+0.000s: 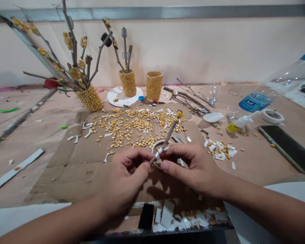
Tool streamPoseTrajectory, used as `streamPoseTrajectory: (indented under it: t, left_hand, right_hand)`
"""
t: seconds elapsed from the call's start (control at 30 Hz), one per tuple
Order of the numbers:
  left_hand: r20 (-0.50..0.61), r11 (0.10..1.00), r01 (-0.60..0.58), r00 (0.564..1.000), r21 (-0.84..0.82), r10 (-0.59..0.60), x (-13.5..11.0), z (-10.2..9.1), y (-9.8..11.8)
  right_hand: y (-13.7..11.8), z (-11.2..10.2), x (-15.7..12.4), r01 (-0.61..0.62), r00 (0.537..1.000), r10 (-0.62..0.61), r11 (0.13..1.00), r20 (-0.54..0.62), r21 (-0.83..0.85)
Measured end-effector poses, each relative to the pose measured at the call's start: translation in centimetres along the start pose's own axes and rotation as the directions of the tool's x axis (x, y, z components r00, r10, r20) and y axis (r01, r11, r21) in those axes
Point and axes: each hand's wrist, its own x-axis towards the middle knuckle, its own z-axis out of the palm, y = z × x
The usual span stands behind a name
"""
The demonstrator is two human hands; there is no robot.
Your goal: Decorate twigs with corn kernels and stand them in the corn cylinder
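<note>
Between both hands a thin brown twig slants up and away, with yellow kernels at its far tip. A small white strip sits around its lower part. My left hand pinches the twig's near end between thumb and fingers. My right hand is closed at the white strip, thumb and fingertips touching it. Beneath the hands lies a roll of tape, partly hidden by them. Loose corn kernels and white paper scraps are spread on the cardboard just beyond.
Kernel-covered cups stand at the back, two holding twigs. More twigs lie at back right. On the right are a plastic bottle, a glue bottle, another tape roll and a phone. Paper scraps line the front edge.
</note>
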Motion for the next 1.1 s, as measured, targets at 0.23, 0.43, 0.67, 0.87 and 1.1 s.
streamPoseTrajectory:
  t: [0.23, 0.43, 0.67, 0.87, 1.1]
  left_hand:
    - [0.037, 0.996, 0.005, 0.999, 0.089, -0.009, 0.1, 0.2, -0.3]
    - [-0.003, 0.992, 0.121, 0.993, -0.043, -0.121, 0.6, 0.2, -0.7]
    - [0.103, 0.940, 0.235, 0.971, -0.246, -0.216, 0.7, 0.5, -0.8]
    - [0.126, 0.938, 0.225, 0.972, -0.263, -0.198, 0.6, 0.6, -1.0]
    - [0.116, 0.963, 0.216, 0.973, -0.159, -0.199, 0.5, 0.3, -1.3]
  right_hand:
    - [0.8, -0.1, 0.0, -0.105, 0.990, 0.116, 0.986, -0.085, 0.131]
    - [0.8, -0.5, 0.2, -0.146, 0.980, 0.171, 0.966, -0.104, 0.213]
    - [1.0, -0.1, 0.3, -0.180, 0.974, 0.211, 0.939, -0.079, 0.293]
    - [1.4, 0.2, 0.4, -0.114, 0.986, 0.156, 0.885, -0.059, 0.451]
    - [0.7, 0.0, 0.2, -0.140, 0.981, 0.177, 0.926, -0.075, 0.351]
